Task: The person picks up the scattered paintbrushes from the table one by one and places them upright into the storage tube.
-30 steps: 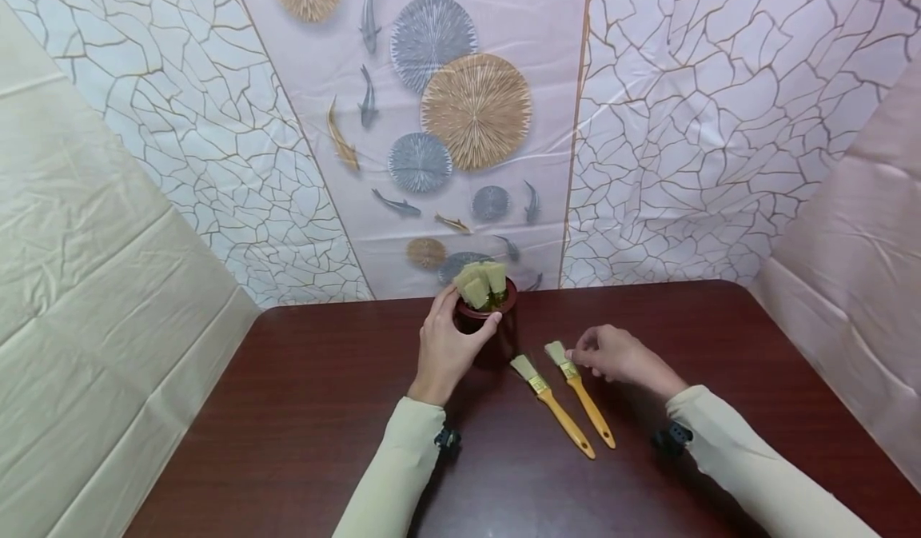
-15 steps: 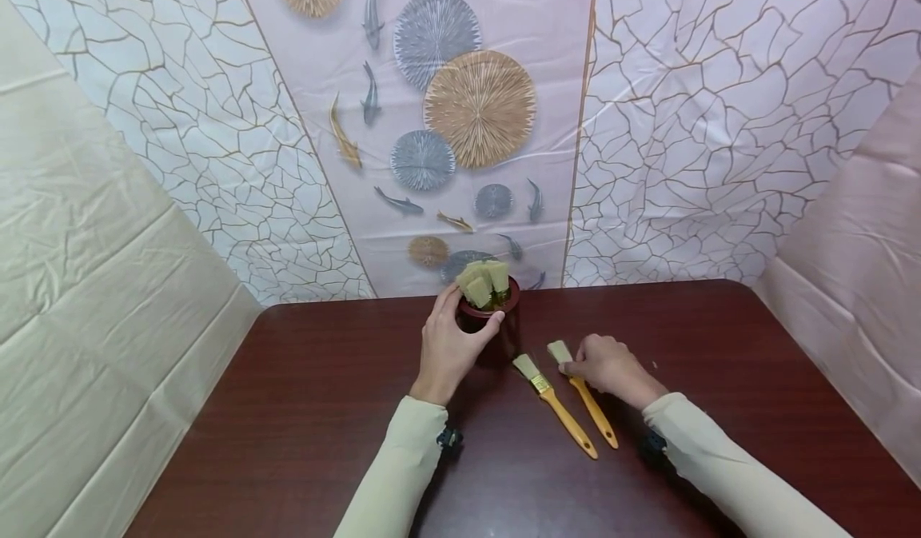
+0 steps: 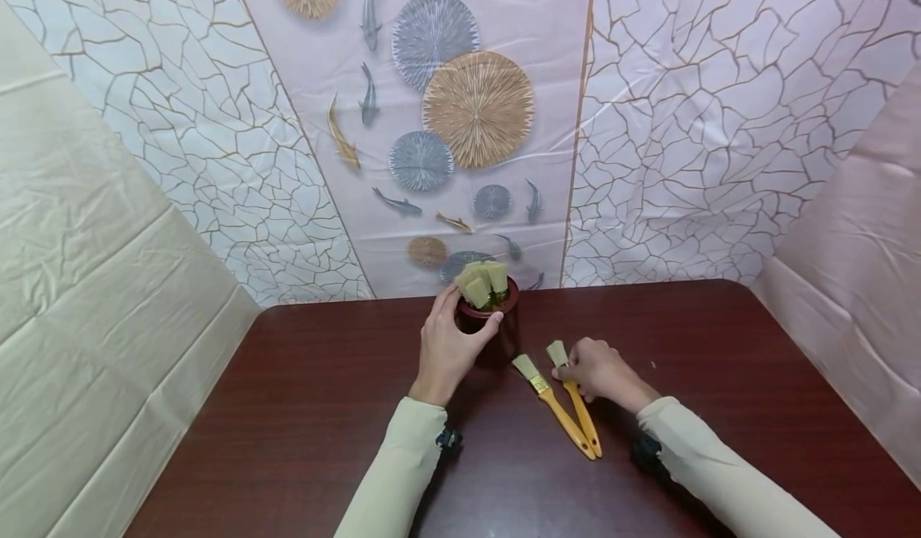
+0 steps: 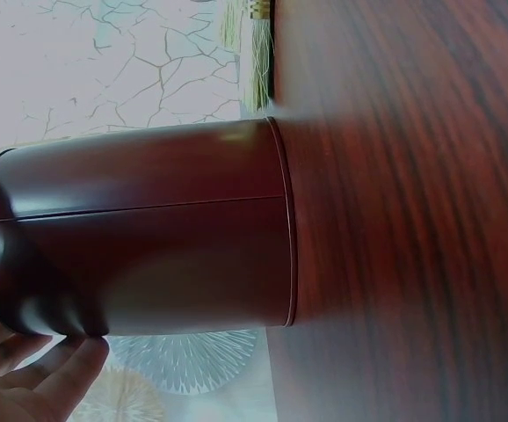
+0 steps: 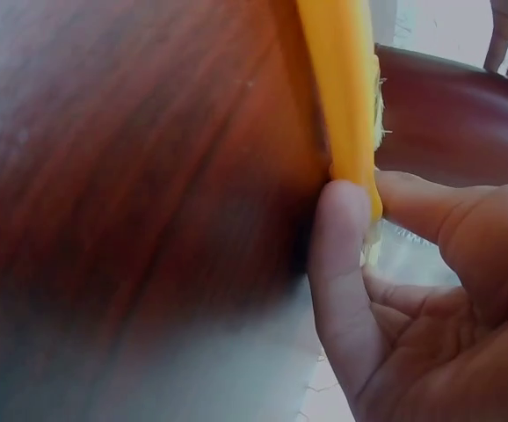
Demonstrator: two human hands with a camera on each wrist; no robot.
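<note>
My left hand (image 3: 444,350) grips the rim of a dark red cylindrical holder (image 4: 148,229), thumb on the near side and fingers round the left. Several paintbrushes (image 3: 480,282) stand in the holder with their pale bristles up. To the right, my right hand (image 3: 603,372) pinches a paintbrush (image 5: 346,97) with a yellow handle between thumb and fingers, close below its bristles. A second yellow-handled paintbrush (image 3: 557,410) lies on the table just left of it, bristles pointing at the holder. The handle ends of these two overlap in the head view.
The dark red-brown wooden table (image 3: 324,442) ends at a back edge just behind the holder. A patterned cloth backdrop (image 3: 647,162) hangs behind it, with plain cloth (image 3: 108,282) on the left side. A dark wrist camera (image 3: 448,440) is strapped to my left wrist.
My right hand has moved left, from beside the right paintbrush to gripping it below the bristles. The brush's handle end has swung left against the other brush. My left hand stays on the holder.
</note>
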